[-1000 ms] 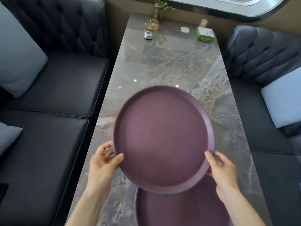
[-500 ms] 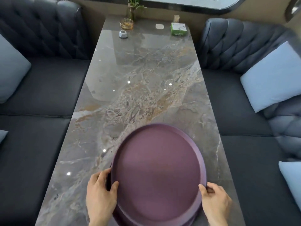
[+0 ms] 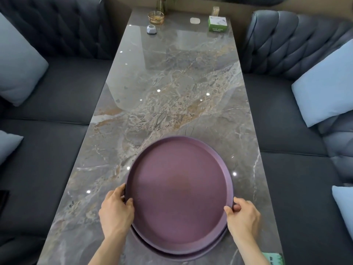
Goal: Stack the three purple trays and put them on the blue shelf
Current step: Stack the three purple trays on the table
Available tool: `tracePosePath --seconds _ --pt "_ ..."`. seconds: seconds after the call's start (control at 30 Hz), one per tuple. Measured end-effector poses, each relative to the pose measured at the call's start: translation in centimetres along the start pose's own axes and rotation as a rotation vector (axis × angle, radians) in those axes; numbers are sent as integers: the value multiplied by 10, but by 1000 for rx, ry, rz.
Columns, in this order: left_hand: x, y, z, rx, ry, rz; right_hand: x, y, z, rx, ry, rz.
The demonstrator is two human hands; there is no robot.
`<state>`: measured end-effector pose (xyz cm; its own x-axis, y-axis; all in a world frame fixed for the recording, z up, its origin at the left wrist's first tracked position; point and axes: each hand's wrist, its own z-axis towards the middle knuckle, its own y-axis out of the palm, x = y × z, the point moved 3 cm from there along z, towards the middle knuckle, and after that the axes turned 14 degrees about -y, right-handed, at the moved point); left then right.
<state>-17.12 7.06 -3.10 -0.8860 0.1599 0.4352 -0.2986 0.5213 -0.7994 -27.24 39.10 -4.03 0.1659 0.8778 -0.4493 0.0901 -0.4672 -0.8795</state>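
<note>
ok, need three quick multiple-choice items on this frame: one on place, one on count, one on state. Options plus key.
1. Where is the green box?
A. Far end of the table
B. On the left sofa
C. Inside the top tray

2. How many purple tray rims show in the stack?
A. One
B. Two
C. Four

3. What are the hands doing?
A. Both off the trays
B. Only the left hand holds
C. Both grip the top tray's rim

Key: 1 A, the box sits by the glass dish at the far end. 2 B, the lower tray peeks from under the top tray. 3 C, left hand and right hand clasp opposite edges.
</note>
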Motion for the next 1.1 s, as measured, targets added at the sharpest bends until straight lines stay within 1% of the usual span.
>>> tracePosePath --seconds 0.13,0.4,0.5,0.83,0.97,1.1 --pt "0 0 -3 6 8 -13 -2 1 -3 -41 -12 -60" --pt "-2 -3 3 39 -16 10 3 2 -8 -58 18 -103" --pt "0 -3 4 37 -19 21 0 0 -4 -103 23 -119" --pt "3 -6 8 14 -38 41 -8 -5 1 -174 -4 -244" --pt "3 -9 9 -2 -36 38 -8 -10 0 -178 22 -202" --pt "4 -11 5 -14 -36 56 -10 -8 -6 -214 49 -218"
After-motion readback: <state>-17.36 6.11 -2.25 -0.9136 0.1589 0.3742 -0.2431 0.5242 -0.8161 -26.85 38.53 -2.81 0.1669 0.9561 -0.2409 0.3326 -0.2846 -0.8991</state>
